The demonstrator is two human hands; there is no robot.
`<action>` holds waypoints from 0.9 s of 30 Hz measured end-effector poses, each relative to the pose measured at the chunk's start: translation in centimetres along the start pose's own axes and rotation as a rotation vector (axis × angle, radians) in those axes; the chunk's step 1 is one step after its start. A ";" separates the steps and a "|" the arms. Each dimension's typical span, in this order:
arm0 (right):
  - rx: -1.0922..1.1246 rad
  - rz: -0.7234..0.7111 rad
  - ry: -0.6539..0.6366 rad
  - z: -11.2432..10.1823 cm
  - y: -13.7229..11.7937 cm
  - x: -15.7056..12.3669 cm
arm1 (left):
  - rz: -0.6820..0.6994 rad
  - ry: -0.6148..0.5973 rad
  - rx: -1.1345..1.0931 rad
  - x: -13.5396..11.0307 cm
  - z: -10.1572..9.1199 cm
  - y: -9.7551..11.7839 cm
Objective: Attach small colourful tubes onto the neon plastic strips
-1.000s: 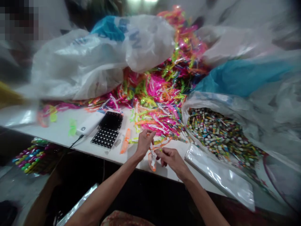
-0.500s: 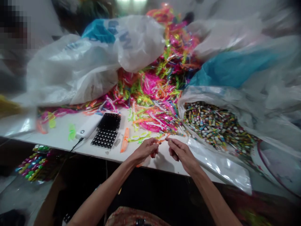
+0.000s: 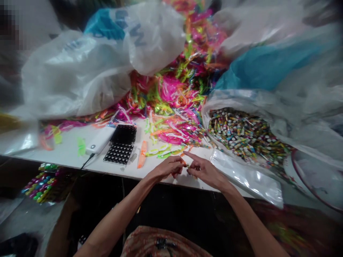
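My left hand (image 3: 170, 167) is closed in a pinch at the front of the white table (image 3: 99, 160). A small orange plastic piece (image 3: 183, 162) shows at its fingertips. Facing it, my right hand (image 3: 202, 169) has its index finger stretched out, while thumb and other fingers pinch a tiny pale part (image 3: 188, 166), too small to name. The two hands' fingertips almost meet. Just beyond them lie yellow-green plastic strips (image 3: 163, 151) and a heap of pink, orange and green plastic pieces with white strips (image 3: 174, 130).
An open clear bag of small multicoloured parts (image 3: 241, 137) lies right, with a flat plastic sleeve (image 3: 246, 176) before it. Left are a white power bank (image 3: 100, 141) with a cable, a black perforated tray (image 3: 119, 153) and an orange piece (image 3: 142, 155). Large white sacks (image 3: 80, 75) stand behind.
My hands have come closer together. My right index finger has stretched out, and a tiny pale part now shows at the right fingertips. The view has shifted slightly.
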State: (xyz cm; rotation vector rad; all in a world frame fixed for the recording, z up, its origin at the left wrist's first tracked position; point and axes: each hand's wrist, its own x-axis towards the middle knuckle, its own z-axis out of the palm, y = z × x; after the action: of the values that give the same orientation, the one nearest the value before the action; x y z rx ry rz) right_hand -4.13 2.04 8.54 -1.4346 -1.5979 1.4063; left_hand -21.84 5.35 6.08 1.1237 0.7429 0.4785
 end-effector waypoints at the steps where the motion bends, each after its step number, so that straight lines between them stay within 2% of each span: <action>1: -0.024 0.000 -0.011 0.1 -0.1 0.0 | 0.011 0.013 -0.013 0.0 0.2 0.0; 3: 0.037 0.026 0.044 0.2 -0.1 0.2 | 0.016 0.051 -0.021 0.0 0.4 0.0; 5: 0.232 0.058 0.188 0.5 -0.2 0.5 | 0.007 0.073 -0.006 -0.2 0.6 0.2; 7: 0.458 0.070 0.322 0.8 -0.2 0.8 | 0.001 0.048 0.002 -0.4 0.6 0.2; 9: 0.607 0.048 0.396 1.2 -0.3 1.0 | 0.014 0.008 -0.008 -0.5 0.5 0.3; 14: 0.655 0.026 0.371 1.9 -0.4 1.1 | 0.001 -0.015 0.008 -0.6 0.4 0.5; 21: 0.651 0.034 0.336 1.8 -0.2 1.0 | -0.015 -0.035 0.051 -0.5 0.2 0.5; 27: 0.473 0.002 0.365 1.5 -0.5 0.5 | 0.048 -0.034 0.130 -0.5 0.2 0.4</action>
State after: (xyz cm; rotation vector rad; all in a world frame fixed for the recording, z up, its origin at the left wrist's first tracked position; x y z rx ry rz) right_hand -5.83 2.09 8.47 -1.3081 -0.9580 1.3169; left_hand -22.05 5.02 6.66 1.2710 0.7266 0.4553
